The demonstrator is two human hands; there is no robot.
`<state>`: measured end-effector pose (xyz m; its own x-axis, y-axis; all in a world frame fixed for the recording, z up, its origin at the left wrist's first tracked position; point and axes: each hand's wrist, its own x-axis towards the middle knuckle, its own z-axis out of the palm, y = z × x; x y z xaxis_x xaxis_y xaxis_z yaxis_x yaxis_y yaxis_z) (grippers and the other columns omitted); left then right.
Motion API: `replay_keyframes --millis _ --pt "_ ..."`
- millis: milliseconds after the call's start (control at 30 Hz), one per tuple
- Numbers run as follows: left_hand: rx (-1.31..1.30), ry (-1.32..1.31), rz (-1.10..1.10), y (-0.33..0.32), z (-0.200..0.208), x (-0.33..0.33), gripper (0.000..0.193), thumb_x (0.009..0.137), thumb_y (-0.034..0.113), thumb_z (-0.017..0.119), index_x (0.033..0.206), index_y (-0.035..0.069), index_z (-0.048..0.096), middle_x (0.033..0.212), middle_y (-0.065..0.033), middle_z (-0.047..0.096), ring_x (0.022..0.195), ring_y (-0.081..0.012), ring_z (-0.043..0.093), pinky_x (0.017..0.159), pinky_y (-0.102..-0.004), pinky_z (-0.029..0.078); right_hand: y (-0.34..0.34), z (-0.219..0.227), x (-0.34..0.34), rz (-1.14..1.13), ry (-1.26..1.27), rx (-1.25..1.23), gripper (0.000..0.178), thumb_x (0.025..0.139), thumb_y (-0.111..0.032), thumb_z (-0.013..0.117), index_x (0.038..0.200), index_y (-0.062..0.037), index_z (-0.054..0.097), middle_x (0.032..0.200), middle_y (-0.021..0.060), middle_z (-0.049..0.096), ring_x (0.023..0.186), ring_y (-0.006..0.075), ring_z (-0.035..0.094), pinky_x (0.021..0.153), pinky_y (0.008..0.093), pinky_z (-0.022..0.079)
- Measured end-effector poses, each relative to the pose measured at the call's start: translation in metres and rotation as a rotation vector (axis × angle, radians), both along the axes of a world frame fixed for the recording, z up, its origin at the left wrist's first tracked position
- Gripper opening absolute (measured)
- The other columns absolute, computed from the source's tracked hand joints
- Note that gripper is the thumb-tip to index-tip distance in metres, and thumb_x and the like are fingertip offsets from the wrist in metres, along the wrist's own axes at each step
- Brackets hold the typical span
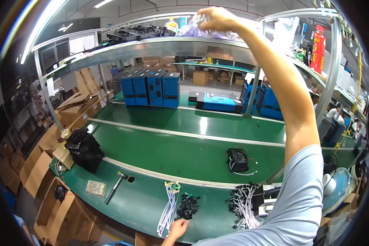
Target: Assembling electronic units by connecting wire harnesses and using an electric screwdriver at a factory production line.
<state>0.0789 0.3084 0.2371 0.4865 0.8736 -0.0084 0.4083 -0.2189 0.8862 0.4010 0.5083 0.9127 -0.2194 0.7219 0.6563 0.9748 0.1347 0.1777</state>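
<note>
Crumpled, see-through plastic packaging with a lilac tint (pixel 188 31) rests at twelve o'clock, up on the long grey metal shelf (pixel 160 47) above the glossy green surface (pixel 176 158). The right hand (pixel 219 19) reaches over it from one o'clock, fingers bent down onto the plastic; whether they pinch it or only touch it, I cannot tell. Handling this well probably means gathering a thick fold between thumb and fingers — loose film is likely to slip or tear. Any lift seems safer straight and slow than dragged sideways, since tangled black parts (pixel 139 32) lie toward eleven o'clock on the same shelf.

At six o'clock the left hand (pixel 177 229) sits low, fingers curled, by the near edge of a heap of small black plastic pieces (pixel 187 207); I cannot tell whether it pinches one. White cables with green and yellow ends (pixel 167 209) lie just beside that heap, so small movements suit this hand best. The light-blue fabric sleeve (pixel 291 197) is near a fanned bundle of white cables with black ends (pixel 245 209) at five o'clock — a raised elbow should avoid snagging them.
</note>
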Motion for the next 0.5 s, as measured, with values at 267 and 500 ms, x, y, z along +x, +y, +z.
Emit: replay_keyframes --millis 267,500 --pt "0.042 -0.149 0.102 0.032 0.042 0.011 0.017 0.084 0.018 0.068 0.086 0.000 0.069 0.073 -0.0131 0.066 0.064 -0.0198 0.064 0.060 -0.0312 0.049 -0.099 0.074 -0.005 0.277 0.184 0.484 0.035 0.078 -0.014 0.067 0.113 -0.0077 0.064 0.096 0.0063 0.068 0.089 0.0137 0.063 0.079 0.0276 0.051" --pt "0.248 -0.300 0.341 0.076 0.072 -0.028 0.016 0.087 0.013 0.064 0.086 -0.003 0.067 0.077 -0.0093 0.067 0.066 -0.0136 0.060 0.062 -0.0284 0.049 -0.227 0.054 -0.072 0.378 0.194 0.407 0.036 0.078 -0.020 0.072 0.109 -0.0035 0.063 0.087 0.0070 0.066 0.077 0.0137 0.062 0.070 0.0267 0.052"
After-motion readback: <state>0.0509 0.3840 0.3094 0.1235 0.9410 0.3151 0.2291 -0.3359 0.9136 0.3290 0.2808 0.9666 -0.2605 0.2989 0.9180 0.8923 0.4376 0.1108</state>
